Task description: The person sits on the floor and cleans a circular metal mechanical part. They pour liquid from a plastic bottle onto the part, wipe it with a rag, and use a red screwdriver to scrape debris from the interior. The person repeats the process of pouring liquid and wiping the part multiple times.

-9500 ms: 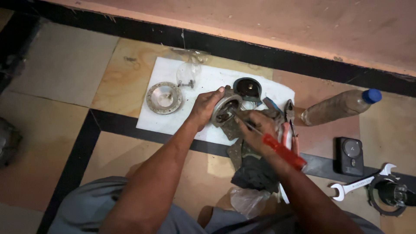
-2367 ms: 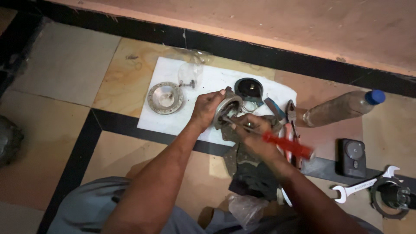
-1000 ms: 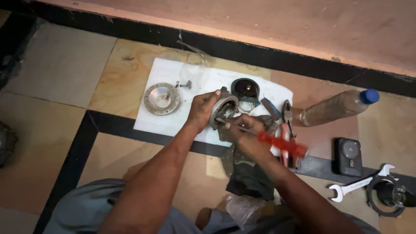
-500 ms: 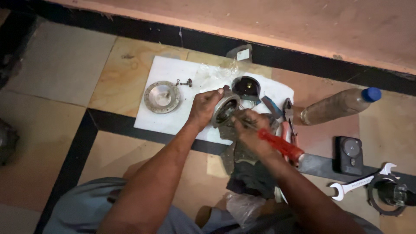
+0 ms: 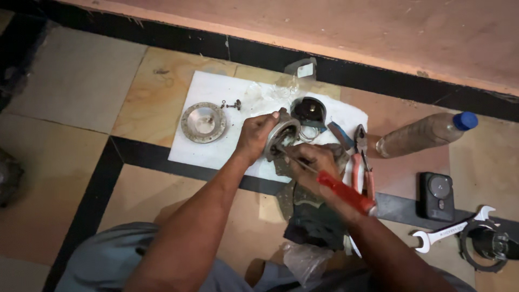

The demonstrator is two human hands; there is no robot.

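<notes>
Since half a second ago, right hand (image 5: pixel 311 162) gripping red-handled screwdriver (image 5: pixel 346 193) shifted slightly; its shaft apparently enters round metal housing (image 5: pixel 281 138), clasped by left hand (image 5: pixel 254 135).

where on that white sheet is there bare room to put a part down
The sheet's near-left corner, below the round disc, is bare, and so is its far-left corner above the disc. The right half is crowded: the left hand steadies a metal housing, the right hand works a red-handled screwdriver, with the dark cup and pliers close by.
</notes>
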